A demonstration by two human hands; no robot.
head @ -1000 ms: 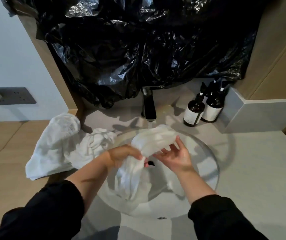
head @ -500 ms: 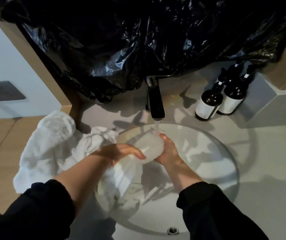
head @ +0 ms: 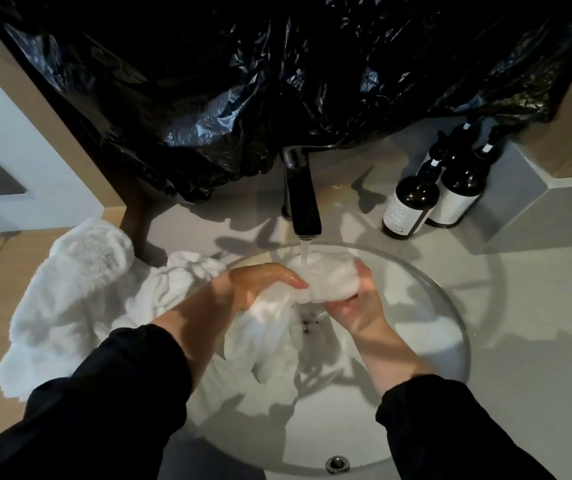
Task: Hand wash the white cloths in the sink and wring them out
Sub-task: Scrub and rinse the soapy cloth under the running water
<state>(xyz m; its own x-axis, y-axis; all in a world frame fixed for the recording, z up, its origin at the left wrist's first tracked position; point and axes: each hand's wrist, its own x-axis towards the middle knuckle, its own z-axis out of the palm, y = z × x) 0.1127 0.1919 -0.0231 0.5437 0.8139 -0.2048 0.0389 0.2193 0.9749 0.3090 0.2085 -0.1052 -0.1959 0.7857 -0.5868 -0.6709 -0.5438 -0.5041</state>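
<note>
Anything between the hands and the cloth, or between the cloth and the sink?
Nothing visible. The left hand and right hand grip the cloth directly, under the stream from the tap and above the sink. The cloth's tail hangs into the bowl with nothing in between.

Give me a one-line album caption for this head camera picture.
Left hand and right hand grip a white cloth under the running faucet over the round sink.
</note>
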